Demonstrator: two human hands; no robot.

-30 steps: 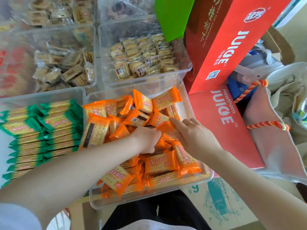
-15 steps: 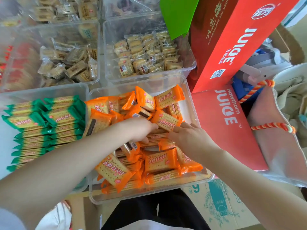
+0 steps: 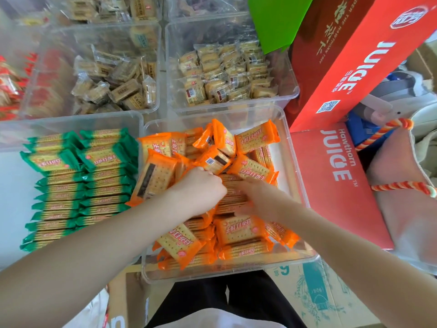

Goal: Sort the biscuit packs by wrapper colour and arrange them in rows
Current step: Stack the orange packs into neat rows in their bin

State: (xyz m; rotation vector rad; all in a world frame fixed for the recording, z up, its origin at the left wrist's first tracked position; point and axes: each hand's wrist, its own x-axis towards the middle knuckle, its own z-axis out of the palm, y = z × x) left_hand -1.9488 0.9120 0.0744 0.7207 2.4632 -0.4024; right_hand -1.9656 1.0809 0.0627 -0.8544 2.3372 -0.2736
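Note:
Orange-wrapped biscuit packs [image 3: 238,229] lie jumbled in a clear tub [image 3: 298,185] in front of me. In the middle of the heap a short row of orange packs [image 3: 233,197] stands on edge. My left hand [image 3: 201,190] is curled over the row's left end, fingers hidden among the packs. Blurred, my right hand [image 3: 257,197] holds the row's right end between fingers above and thumb below. Green-wrapped packs [image 3: 71,185] lie stacked in two neat rows in the clear tub [image 3: 71,121] to the left.
Behind stand clear tubs of beige-wrapped packs [image 3: 224,74] and loose brownish packs [image 3: 113,84]. Red-wrapped packs [image 3: 9,86] show at far left. Red juice cartons [image 3: 343,67] and a bag with a striped rope handle [image 3: 402,185] crowd the right. A cardboard box [image 3: 319,292] lies below.
Both hands have shifted towards the far side of the orange tub and closed in on the upright row from either end. Loose orange packs around them have shifted.

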